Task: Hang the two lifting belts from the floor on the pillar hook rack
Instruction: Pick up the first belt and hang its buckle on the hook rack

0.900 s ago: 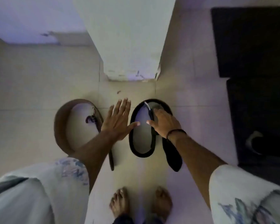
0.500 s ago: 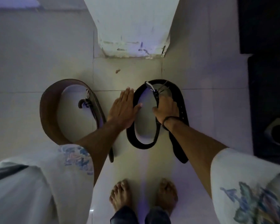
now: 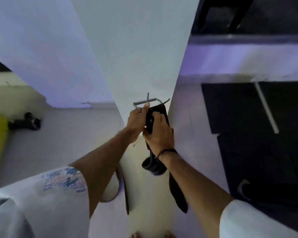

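Black leather, the lifting belt (image 3: pixel 157 117) is clamped in the right hand (image 3: pixel 159 134), whose fingers are closed around its doubled upper part, and from this grip the loose end hangs down past the wrist. Just above the grip stands the grey wire hook rack (image 3: pixel 150 101) on the pillar (image 3: pixel 136 57), and the left hand (image 3: pixel 138 118), close beside the right one, pinches the belt's top edge near the wire. Below both hands, the brown belt (image 3: pixel 123 184) lies on the floor (image 3: pixel 58 134).
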The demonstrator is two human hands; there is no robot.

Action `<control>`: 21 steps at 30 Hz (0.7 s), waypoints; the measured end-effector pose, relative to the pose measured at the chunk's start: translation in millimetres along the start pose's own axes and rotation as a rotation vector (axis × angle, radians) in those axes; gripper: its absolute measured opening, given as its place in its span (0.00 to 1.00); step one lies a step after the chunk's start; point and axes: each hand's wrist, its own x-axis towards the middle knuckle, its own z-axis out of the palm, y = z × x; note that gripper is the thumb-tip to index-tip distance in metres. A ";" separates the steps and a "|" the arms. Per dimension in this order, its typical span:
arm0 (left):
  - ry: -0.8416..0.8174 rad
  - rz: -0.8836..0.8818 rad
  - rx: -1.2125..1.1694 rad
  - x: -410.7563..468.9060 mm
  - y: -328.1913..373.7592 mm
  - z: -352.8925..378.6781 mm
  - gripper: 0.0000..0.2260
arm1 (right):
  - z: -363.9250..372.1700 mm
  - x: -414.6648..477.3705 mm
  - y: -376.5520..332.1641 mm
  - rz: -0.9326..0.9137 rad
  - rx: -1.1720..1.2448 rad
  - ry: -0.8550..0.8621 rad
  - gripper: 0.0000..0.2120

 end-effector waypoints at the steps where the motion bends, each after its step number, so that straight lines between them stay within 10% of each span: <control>1: 0.025 0.035 -0.012 -10.8 32.0 -7.2 0.20 | -25.5 7.6 -22.9 -0.007 0.041 0.010 0.24; 13: 0.070 0.542 -0.099 -235.3 352.6 -78.8 0.17 | -334.7 0.6 -243.4 -0.252 0.448 0.506 0.26; 21: 0.101 0.883 -0.112 -388.1 535.7 -129.7 0.20 | -527.8 -10.5 -383.5 -0.331 0.719 0.269 0.13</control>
